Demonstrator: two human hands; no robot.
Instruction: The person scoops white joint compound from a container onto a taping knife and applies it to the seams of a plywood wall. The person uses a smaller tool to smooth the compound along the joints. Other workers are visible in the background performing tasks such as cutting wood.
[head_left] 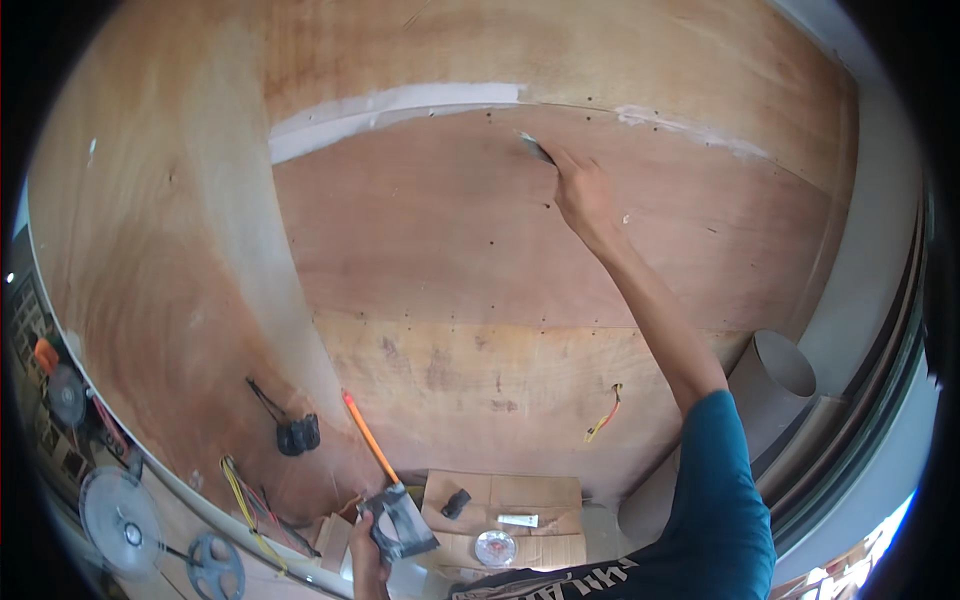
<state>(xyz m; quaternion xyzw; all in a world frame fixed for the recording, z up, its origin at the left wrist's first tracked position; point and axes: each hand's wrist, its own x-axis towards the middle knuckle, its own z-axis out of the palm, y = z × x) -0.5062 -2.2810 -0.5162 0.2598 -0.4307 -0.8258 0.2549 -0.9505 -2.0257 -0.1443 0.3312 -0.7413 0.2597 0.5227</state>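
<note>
My right hand is raised to the plywood wall, closed around a putty knife. The knife's blade points up and left, close beneath a curved seam; whether it touches the wood I cannot tell. A wide white strip follows the seam's left part, and a thinner white smear lies along its right part. Low down, my left hand grips the edge of a dark, squarish plate with a pale grey patch on it. Part of that hand is hidden by the plate.
An orange rod rises behind the plate. Cardboard below holds a white tube and a round clear container. Wires poke from the wall. A large grey roll stands right; a fan stands lower left.
</note>
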